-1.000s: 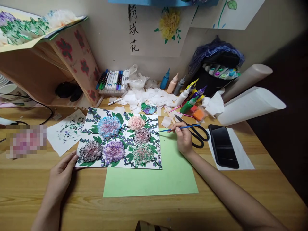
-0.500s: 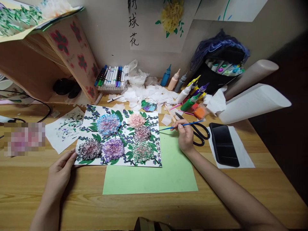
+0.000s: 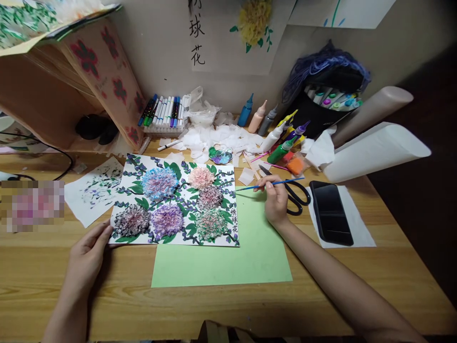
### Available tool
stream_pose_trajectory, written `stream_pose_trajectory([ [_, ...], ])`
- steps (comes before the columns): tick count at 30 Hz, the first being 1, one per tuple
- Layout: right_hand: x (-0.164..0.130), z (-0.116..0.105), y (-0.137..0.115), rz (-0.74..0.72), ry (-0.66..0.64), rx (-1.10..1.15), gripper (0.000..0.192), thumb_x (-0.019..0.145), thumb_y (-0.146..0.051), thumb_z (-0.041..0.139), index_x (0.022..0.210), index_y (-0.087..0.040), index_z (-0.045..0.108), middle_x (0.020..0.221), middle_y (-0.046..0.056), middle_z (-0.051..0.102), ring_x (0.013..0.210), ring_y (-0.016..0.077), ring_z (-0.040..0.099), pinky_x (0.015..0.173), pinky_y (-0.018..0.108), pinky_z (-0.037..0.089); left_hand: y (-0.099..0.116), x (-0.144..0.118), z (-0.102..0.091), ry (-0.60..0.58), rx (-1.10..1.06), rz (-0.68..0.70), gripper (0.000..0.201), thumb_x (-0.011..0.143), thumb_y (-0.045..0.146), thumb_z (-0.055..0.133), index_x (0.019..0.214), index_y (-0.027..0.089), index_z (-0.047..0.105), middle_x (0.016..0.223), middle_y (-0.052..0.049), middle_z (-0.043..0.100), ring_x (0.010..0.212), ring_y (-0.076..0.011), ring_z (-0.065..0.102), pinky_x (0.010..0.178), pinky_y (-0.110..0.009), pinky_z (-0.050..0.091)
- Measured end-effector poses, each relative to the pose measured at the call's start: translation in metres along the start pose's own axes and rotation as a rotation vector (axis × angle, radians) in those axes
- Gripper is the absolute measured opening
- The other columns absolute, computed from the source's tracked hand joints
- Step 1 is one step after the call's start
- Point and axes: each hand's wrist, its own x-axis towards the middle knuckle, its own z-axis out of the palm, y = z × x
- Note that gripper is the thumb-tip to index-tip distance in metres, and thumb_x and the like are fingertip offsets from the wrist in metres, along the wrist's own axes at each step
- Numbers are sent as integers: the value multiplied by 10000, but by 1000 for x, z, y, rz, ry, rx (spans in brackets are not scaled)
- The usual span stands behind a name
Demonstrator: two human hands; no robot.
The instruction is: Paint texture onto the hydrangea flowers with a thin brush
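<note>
My left hand [image 3: 89, 250] pinches the lower left corner of a white flower painting [image 3: 185, 202], its thumb on top. Raised, crinkled blossoms in blue, pink, black, purple and green stand out on the picture among painted leaves and branches. In my right hand [image 3: 274, 197] a thin blue paintbrush [image 3: 285, 181] is gripped, its tip at the painting's right edge. Beneath the painting lies a light green sheet [image 3: 221, 267], partly covered. Just past my right hand rest black-handled scissors [image 3: 298, 197], partly hidden by it.
Behind the painting are a small paint palette [image 3: 220, 154], white paper scraps [image 3: 203, 140], a marker box [image 3: 166, 114] and paint bottles [image 3: 280, 151]. To the right stand a paper roll [image 3: 374, 152] and a black phone-like object [image 3: 330, 213]. A paint-smeared sheet [image 3: 94, 190] lies left.
The whole view has shifted slightly. Both hands keep their grips, and the brush tip stays by the painting's right edge with hardly any movement.
</note>
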Motion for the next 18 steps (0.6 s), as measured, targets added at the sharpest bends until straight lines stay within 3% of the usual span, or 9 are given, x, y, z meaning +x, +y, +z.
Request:
stream_pose_trajectory([
  [6,-1,-1,0,-13,12,-33,203,913,-300,396,773,-213,514,721,-10,522,620,128,543,610,291,436,-2,2,0,-2,-3,17,490,621,381,635,1025,105,665,1130,-106,672,1125,-264,567,1042,-390,392],
  [10,6,2,0,-46,58,-94,202,925,-300,382,837,-221,545,821,15,560,751,153,570,699,309,452,-6,4,-1,-17,2,20,499,606,413,641,1016,129,670,1139,-95,669,1145,-275,556,1058,-400,373],
  [14,18,8,1,-79,4,-179,208,928,-300,390,920,-230,585,909,39,599,893,188,570,812,347,439,-1,1,-1,-30,-18,3,508,592,439,647,999,136,674,1129,-91,674,1128,-287,565,1035,-427,402],
  [18,29,15,3,-108,-58,-232,210,929,-306,389,939,-236,587,924,45,614,903,200,561,834,371,429,-3,2,-2,-39,-8,6,539,578,466,651,1005,138,676,1139,-94,670,1130,-286,566,1045,-426,391],
])
